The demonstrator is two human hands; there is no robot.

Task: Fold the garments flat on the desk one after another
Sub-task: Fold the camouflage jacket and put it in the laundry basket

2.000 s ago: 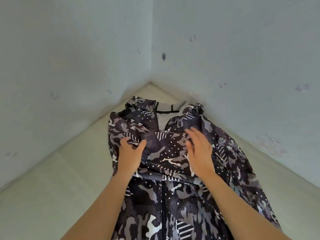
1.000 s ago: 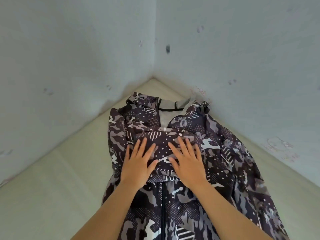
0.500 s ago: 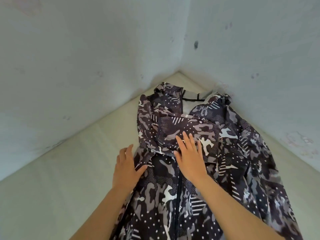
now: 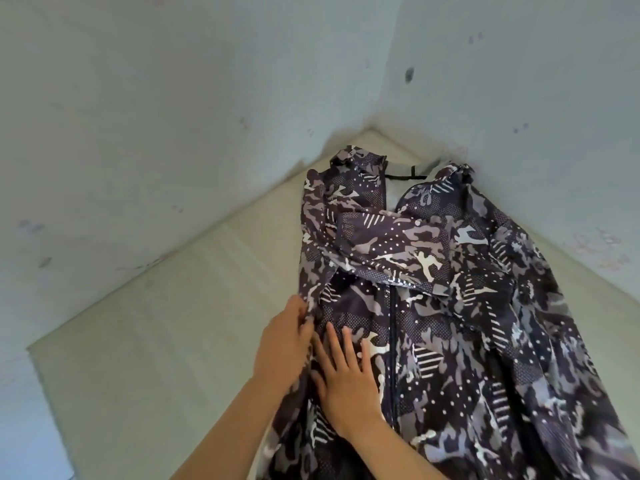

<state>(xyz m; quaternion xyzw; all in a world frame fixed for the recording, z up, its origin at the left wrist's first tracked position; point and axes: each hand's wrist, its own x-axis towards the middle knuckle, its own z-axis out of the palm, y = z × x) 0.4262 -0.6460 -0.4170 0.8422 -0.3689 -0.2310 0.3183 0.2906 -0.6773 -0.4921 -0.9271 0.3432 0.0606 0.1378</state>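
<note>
A dark camouflage zip jacket (image 4: 450, 306) lies front up on the pale desk (image 4: 173, 341), its collar toward the wall corner. One sleeve is folded across the chest. My left hand (image 4: 282, 344) lies at the jacket's left edge, fingertips on the fabric there; whether they pinch it I cannot tell. My right hand (image 4: 346, 379) rests flat on the jacket just left of the zip, fingers straight and spread.
Two pale blue walls (image 4: 138, 116) meet in a corner behind the jacket's collar. The desk's left end (image 4: 34, 351) shows at the lower left. Bare desk surface lies left of the jacket.
Both hands have slid from the folded sleeve on the chest down toward me and left. The left hand now sits at the jacket's left edge, the right one beside it.
</note>
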